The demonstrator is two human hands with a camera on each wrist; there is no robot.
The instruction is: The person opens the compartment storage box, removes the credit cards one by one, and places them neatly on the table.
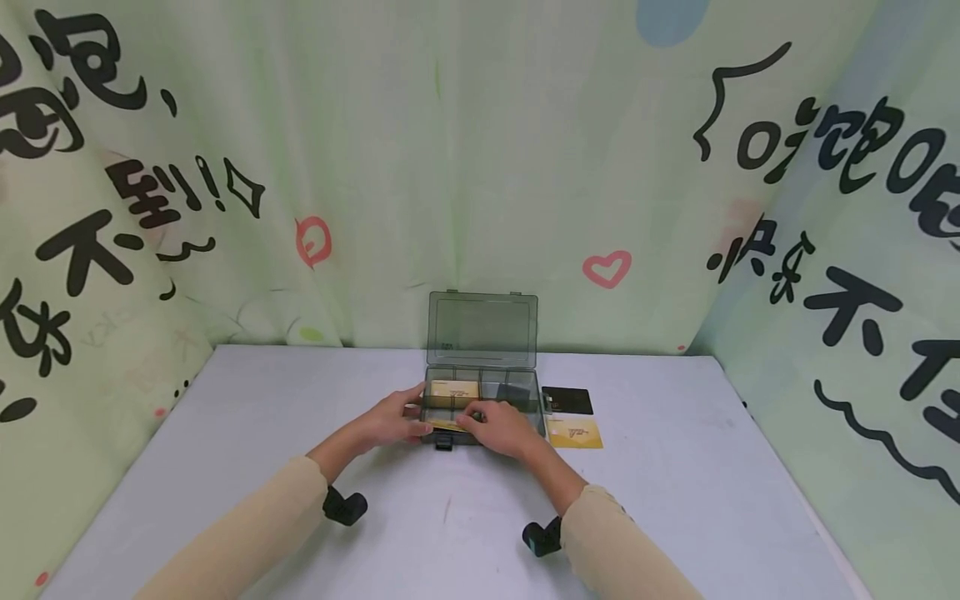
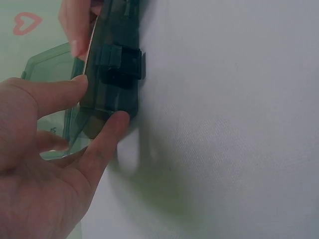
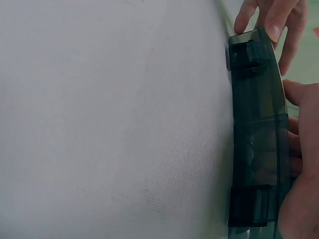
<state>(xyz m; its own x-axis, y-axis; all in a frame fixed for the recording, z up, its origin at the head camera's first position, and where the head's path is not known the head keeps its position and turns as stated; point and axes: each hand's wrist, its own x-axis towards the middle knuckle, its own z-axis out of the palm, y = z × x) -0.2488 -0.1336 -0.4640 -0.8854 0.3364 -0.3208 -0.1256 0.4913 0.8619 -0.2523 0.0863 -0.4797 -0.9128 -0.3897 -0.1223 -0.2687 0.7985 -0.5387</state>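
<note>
A translucent dark grey compartment box (image 1: 534, 398) stands on the table with its lid (image 1: 483, 329) raised at the back. My left hand (image 1: 393, 417) grips the box's front left corner; in the left wrist view its thumb lies on the top edge and a finger lower on the front wall. Over the front left compartment, my right hand (image 1: 498, 425) pinches a flat yellow card (image 1: 446, 425), partly covered by its fingers. A yellow and cream pack (image 1: 454, 392) sits in the back left compartment. Two latches are on the front; the left latch (image 2: 119, 62) hangs down.
Right of the box lie a black card (image 1: 567, 401) and a yellow card (image 1: 574, 433) on the white table (image 1: 660, 467). Printed pale green curtains (image 1: 465, 167) enclose the back and sides. Small black cameras sit on both wrists.
</note>
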